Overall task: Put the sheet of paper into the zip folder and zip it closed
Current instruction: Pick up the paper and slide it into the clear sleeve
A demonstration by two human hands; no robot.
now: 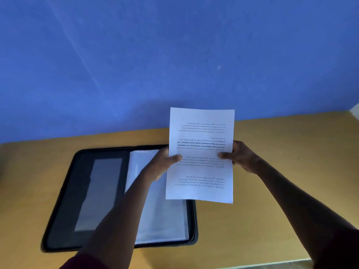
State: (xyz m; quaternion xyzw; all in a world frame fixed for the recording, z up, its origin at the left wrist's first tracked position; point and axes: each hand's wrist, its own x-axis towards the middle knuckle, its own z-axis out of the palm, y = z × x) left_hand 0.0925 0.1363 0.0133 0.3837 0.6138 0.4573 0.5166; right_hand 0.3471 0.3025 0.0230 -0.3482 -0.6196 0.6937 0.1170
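A white printed sheet of paper [201, 171] is held upright in the air above the table, its text upside down to me. My left hand [162, 165] grips its left edge and my right hand [241, 156] grips its right edge, thumbs on the front. Below and to the left, the black zip folder [64, 200] lies open flat on the table, with a grey pocket on its left half and clear plastic sleeves on its right half. The sheet overlaps the folder's upper right corner in my view.
The folder rests on a yellow-tan table [262, 220] whose far edge meets a blue wall [174, 55]. The table's near edge shows at the bottom right. Bare tabletop lies to the right of the folder.
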